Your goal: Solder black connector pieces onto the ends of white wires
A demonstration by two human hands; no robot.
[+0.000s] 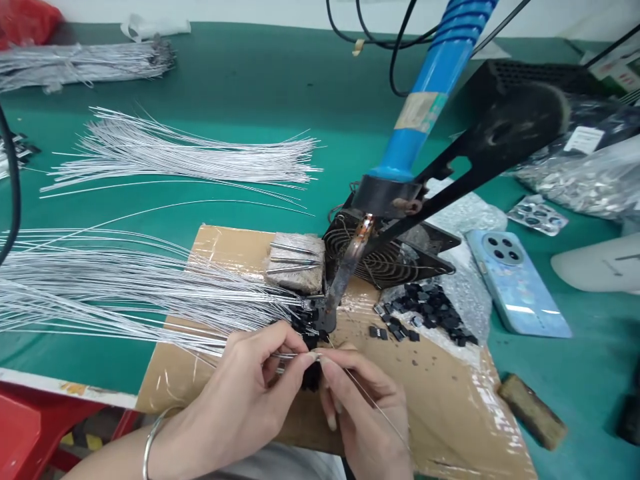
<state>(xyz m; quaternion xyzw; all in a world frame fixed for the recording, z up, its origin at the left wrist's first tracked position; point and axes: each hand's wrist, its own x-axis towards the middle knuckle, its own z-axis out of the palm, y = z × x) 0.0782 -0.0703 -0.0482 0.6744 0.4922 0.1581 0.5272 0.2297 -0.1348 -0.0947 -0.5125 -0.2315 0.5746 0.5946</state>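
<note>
My left hand [235, 393], with a bangle [153, 440] at its wrist, is closed in a pinch on thin grey wires that run out to the left. Against its fingertips, my right hand [367, 407] pinches a thin silvery wire [377, 408], which trails down across the palm. The small piece where the fingertips meet is mostly covered. Just above them is the tip of a soldering iron [345, 270] with a blue handle [425, 113], clamped in a black stand arm [480, 160]. A large bundle of grey wires [125, 280] reaches black parts beside the tip.
Cardboard [440, 413] lies under my hands. A fibrous block [295, 270] with metal rods and a black fan [395, 257] stand behind. To the right are black connectors [430, 310], a phone [517, 280] and a brown block [533, 410]. Another wire bundle [200, 157] lies at the back.
</note>
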